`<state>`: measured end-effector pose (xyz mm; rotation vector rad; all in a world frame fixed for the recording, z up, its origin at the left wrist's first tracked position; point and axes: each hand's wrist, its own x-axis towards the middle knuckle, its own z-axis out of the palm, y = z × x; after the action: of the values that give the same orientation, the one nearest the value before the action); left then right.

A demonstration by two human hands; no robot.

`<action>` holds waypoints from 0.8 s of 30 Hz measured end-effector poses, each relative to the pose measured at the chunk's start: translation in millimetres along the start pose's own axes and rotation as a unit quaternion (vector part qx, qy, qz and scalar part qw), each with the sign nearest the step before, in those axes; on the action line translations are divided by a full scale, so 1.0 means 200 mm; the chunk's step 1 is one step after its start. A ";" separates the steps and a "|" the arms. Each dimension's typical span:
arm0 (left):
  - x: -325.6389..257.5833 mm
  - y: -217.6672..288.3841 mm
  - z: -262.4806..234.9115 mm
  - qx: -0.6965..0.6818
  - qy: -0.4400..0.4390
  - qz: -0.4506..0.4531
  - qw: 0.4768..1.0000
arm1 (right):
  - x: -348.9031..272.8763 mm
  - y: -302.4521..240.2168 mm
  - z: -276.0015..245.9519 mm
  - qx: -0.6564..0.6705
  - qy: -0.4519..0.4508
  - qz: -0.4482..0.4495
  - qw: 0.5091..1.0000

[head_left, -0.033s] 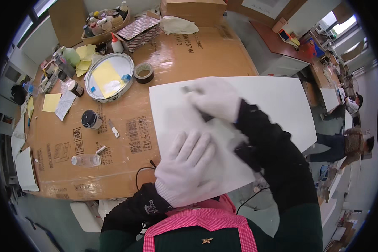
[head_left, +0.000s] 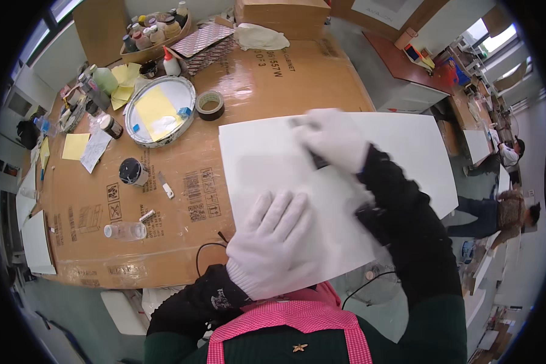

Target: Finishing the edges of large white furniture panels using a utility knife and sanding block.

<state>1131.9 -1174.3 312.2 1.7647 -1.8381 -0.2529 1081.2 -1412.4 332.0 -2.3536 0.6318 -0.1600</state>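
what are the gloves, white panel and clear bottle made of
Gloves: probably knitted fabric, matte, with ribbed cuff. White panel: perhaps painted or coated board, flat and even; the core can't be told. Clear bottle: likely plastic, glossy, given its transparency and highlights, though glass is possible.

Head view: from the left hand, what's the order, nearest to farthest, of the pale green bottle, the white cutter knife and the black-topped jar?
From the left hand:
1. White cutter knife, to its left.
2. Black-topped jar, just left of the knife.
3. Pale green bottle, far back on the left.
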 end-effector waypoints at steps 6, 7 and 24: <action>0.03 0.00 -0.03 -0.007 -0.010 0.000 1.000 | -0.03 0.09 -0.11 0.046 0.017 0.128 0.991; 0.04 0.01 -0.03 -0.018 -0.002 0.005 1.000 | 0.04 0.06 -0.05 -0.098 0.013 0.018 0.995; 0.05 -0.02 -0.03 -0.032 0.007 0.007 0.999 | 0.04 0.04 -0.09 -0.088 -0.026 0.056 0.994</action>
<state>1138.0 -1182.0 317.9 1.7052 -1.8112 -0.2892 1079.6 -1431.8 339.2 -2.4746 0.7780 0.0075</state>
